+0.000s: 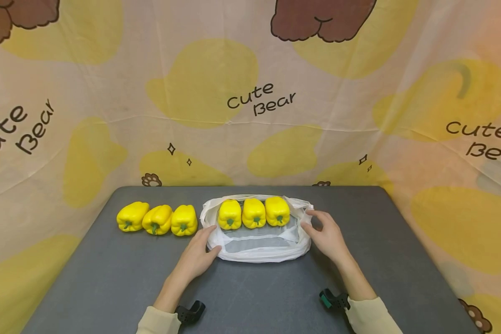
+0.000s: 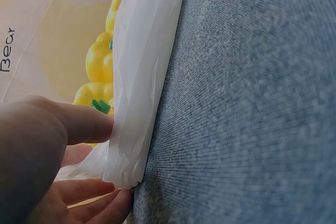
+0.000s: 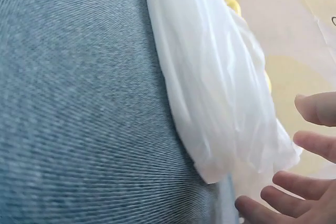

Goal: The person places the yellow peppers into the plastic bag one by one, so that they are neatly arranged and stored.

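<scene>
Spreading the bag [image 1: 263, 256] looks like the step in hand: in the head view, it lies wide-mouthed on the grey counter [image 1: 108, 278], three yellow peppers [image 1: 253, 213] in a row along its far inner side, three more peppers [image 1: 157, 220] just beside its left end. The left hand [image 1: 196, 255] and right hand [image 1: 329, 234] flank the rim, fingers parted. The next move seems to call for an even hold at both ends, lest the row roll. A "Cute Bear" cloth [image 1: 338, 102] hangs behind and along both sides. In the left wrist view, the fingers touch the bag's end, apparently without pinching it. In the right wrist view, they spread loosely beside the other end; whether any tip touches is unclear.
</scene>
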`<action>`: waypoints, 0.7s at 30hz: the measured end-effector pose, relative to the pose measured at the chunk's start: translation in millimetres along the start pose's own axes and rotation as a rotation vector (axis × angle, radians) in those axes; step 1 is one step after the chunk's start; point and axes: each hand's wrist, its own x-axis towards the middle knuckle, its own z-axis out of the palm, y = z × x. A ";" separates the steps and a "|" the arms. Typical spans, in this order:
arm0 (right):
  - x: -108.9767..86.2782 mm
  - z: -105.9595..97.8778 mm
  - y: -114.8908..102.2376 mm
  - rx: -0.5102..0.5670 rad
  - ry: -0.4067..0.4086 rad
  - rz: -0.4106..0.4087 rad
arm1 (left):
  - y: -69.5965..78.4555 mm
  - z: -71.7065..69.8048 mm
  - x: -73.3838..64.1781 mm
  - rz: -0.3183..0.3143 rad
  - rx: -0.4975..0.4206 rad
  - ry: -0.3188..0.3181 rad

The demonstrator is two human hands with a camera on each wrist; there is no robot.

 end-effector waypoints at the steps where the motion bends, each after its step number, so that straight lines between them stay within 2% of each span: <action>1: -0.6 0.3 0.9 -0.001 -0.004 0.004 | 0.0 0.2 0.1 0.000 -0.001 0.000; 21: 2.1 7.5 13.7 0.000 -0.085 0.008 | -0.7 -0.3 0.4 0.001 -0.005 0.004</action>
